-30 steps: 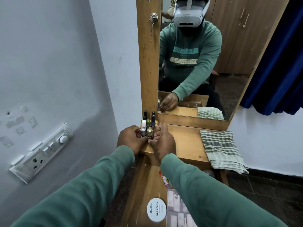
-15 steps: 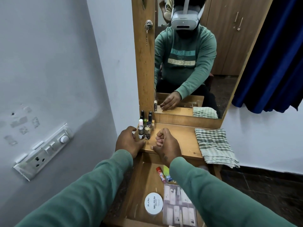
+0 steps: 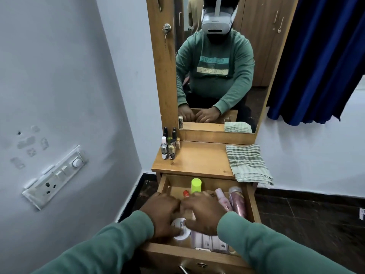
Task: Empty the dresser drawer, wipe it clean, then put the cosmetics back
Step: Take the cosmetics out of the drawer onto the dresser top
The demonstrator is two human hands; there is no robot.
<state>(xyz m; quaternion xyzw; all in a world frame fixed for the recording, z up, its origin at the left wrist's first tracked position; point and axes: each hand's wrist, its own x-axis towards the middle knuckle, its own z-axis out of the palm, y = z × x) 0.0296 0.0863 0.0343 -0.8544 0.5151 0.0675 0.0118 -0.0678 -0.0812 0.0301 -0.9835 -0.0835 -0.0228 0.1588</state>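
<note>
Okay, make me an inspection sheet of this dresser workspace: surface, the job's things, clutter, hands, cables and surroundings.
Surface: wooden dresser top, bare in the middle; drawer below it open.
Job's things: nail polish bottles stand at the top's back left corner; checked cloth lies at its right, overhanging the edge; in the drawer a white round tin, a lime-capped bottle, pink bottles, a pale box.
Clutter: nothing seen.
Grips: left hand and right hand both down in the drawer by the tin; whether either holds anything is hidden.
Cables: nothing seen.
Surroundings: mirror behind, switchboard on the left wall, blue curtain at right.
</note>
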